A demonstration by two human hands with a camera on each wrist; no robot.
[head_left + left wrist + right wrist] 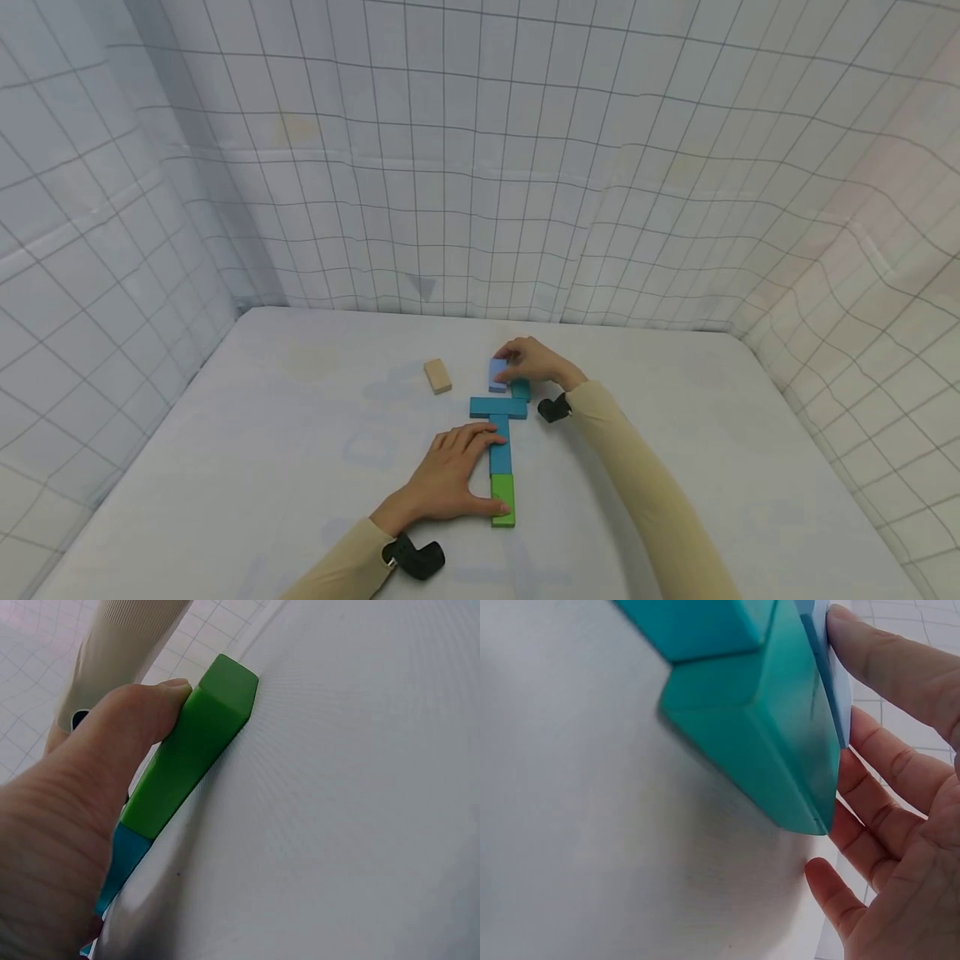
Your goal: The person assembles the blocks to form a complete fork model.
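Note:
Flat blocks lie joined on the white table: a green block, a blue block end to end beyond it, and another blue block set crosswise. A teal block meets the crosswise block's far right end. My left hand rests along the row, thumb on the green block and fingertips over the blue one. With thumb and fingers, my right hand pinches a light blue block just left of the teal block. In the right wrist view, the teal block overlaps part of the light blue block.
A plain wooden block lies apart to the left. White table surface extends around the blocks. Grid-patterned white curtains hang behind the table and along both sides.

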